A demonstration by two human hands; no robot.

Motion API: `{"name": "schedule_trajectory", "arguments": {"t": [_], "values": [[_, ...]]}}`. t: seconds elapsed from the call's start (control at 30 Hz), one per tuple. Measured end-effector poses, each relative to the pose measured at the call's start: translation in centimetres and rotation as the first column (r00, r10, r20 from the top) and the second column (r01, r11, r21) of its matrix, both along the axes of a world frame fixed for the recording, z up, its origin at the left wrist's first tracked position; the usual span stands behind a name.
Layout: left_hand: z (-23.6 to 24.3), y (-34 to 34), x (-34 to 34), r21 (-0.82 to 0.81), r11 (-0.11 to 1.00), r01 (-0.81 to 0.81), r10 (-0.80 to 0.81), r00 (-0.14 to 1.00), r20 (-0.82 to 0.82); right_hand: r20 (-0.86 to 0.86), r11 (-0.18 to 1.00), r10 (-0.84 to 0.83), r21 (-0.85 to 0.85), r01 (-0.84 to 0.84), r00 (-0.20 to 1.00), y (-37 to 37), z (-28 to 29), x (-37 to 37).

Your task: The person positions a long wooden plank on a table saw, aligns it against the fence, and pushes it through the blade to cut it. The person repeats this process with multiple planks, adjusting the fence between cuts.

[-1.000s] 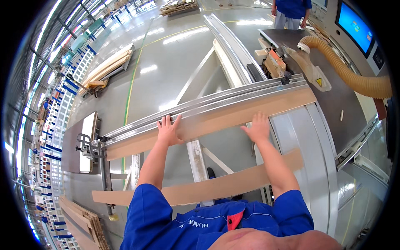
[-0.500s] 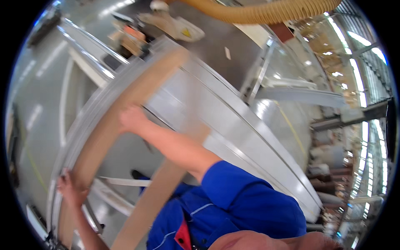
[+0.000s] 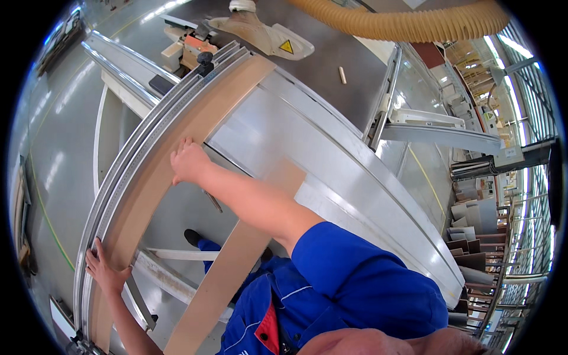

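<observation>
A long, narrow brown board lies along the curved-looking metal fence. My left hand is on its near-left end, fingers spread across the board and onto the fence, thumb by the board's inner edge. Farther up, my right hand has its fingers bent over the same board's inner edge; the thumb is tucked down beside it. Under my right forearm, a second brown board runs from beside my body onto the silver sliding table. My forearm hides part of it.
A white saw guard with a yellow warning triangle stands over the dark machine top, where a small wooden stick lies. A ribbed tan hose crosses above. Pale frame bars are below, near my foot. Board racks line the right.
The view has shifted slightly and become sharp. Both hands stay at about the same places on the board along the fence. The second board still lies under my right forearm.
</observation>
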State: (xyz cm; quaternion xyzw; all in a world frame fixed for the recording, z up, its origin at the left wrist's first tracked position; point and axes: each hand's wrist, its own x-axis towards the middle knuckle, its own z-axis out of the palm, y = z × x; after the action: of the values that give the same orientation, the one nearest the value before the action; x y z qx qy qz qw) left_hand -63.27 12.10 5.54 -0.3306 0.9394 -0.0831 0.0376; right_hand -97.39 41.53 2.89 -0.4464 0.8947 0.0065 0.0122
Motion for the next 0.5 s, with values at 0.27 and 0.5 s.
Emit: {"name": "schedule_trajectory", "arguments": {"t": [0.27, 0.5], "values": [[0.1, 0.7, 1.4, 0.031, 0.997, 0.071, -0.068, 0.993, -0.095, 0.013, 1.0, -0.014, -0.028, 0.015, 1.0, 0.0, 0.5, 0.9], [2.0, 2.9, 2.9, 0.066, 0.997, 0.048, -0.044, 0.997, -0.064, 0.045, 0.956, -0.124, -0.263, 0.131, 0.991, 3.1, 1.6, 5.3]]}}
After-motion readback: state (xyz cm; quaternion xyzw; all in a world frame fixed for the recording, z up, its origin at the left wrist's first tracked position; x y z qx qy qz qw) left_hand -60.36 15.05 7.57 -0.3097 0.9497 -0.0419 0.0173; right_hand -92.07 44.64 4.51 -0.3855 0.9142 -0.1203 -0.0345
